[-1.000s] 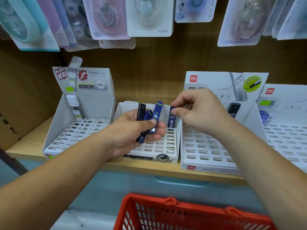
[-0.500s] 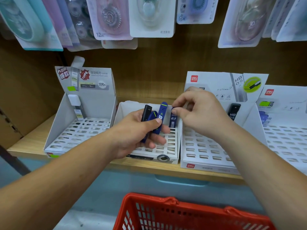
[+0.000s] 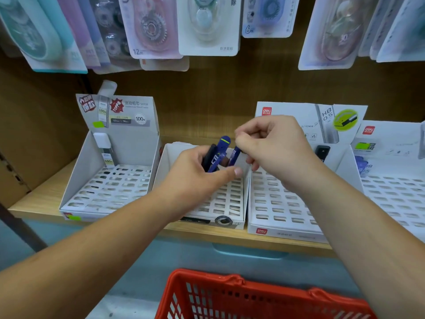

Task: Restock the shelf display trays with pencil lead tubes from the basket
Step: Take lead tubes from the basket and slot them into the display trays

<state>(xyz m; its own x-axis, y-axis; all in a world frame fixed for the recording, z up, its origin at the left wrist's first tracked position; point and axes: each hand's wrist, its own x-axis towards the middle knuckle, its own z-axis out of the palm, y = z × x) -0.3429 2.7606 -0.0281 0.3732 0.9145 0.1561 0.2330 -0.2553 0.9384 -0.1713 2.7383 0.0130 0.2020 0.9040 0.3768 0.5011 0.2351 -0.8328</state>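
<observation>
My left hand [image 3: 200,180] grips a small bunch of pencil lead tubes [image 3: 217,155], blue ones and a black one, over the back of the middle display tray [image 3: 226,203]. My right hand [image 3: 273,146] pinches the top of another blue tube [image 3: 235,155] that stands upright at the tray's back right corner, just beside the bunch. The red basket [image 3: 253,295] sits below the shelf at the bottom of the view; its contents are hidden.
A white slotted tray [image 3: 110,189] holding one tube stands at the left. Two Deli trays [image 3: 282,203] stand at the right, with a black tube [image 3: 322,151] and a blue pack [image 3: 363,165]. Correction-tape packs [image 3: 207,26] hang above. The wooden shelf edge [image 3: 230,236] runs below.
Both hands have moved back and up toward the rear of the middle tray. My right hand keeps its pinch on the single blue tube, now closer to the bunch.
</observation>
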